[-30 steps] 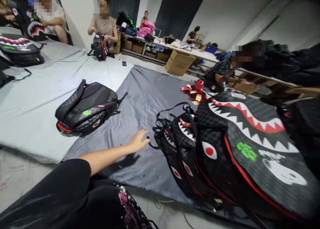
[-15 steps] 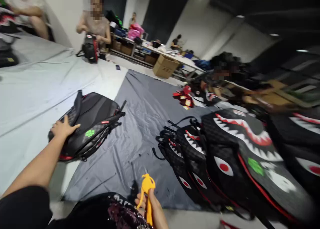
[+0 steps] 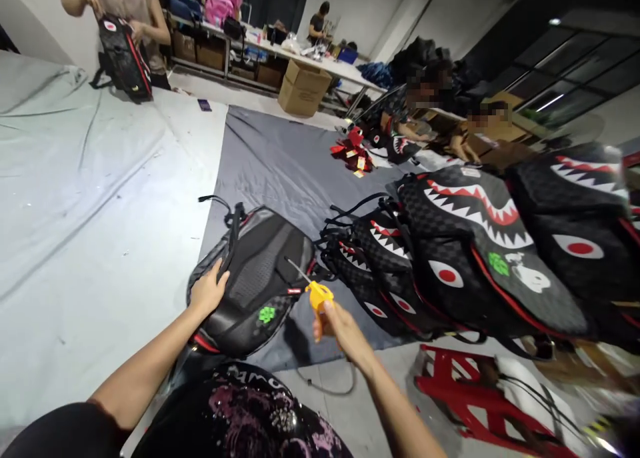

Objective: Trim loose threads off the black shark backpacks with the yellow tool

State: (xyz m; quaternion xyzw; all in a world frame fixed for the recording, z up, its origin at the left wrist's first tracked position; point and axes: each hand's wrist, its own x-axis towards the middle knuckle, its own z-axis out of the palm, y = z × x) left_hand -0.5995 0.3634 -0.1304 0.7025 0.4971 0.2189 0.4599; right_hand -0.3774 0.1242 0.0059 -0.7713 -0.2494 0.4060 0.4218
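Note:
A black checkered backpack (image 3: 265, 258) lies back panel up, with a green clover mark and a small red label. At its left side, my left hand (image 3: 207, 293) grips the edge by a shoulder strap, thumb apart from the fingers. My right hand (image 3: 340, 326) is closed around a yellow air blow gun (image 3: 320, 297). The gun's thin metal nozzle points up and left over the backpack's right part. Below it hangs a grey hose (image 3: 330, 391).
Several shark-mouth backpacks (image 3: 475, 205) stand in a row at the right. Red pouches with tags (image 3: 353, 151) lie on the grey sheet (image 3: 280, 151). A red stool (image 3: 465, 385) is at lower right. Across the table a person holds another backpack (image 3: 125, 58). Others work farther back.
The backpack has moved right and nearer the row of bags, with my left hand on it. My right hand has raised the air blow gun from near my body to the backpack's right side.

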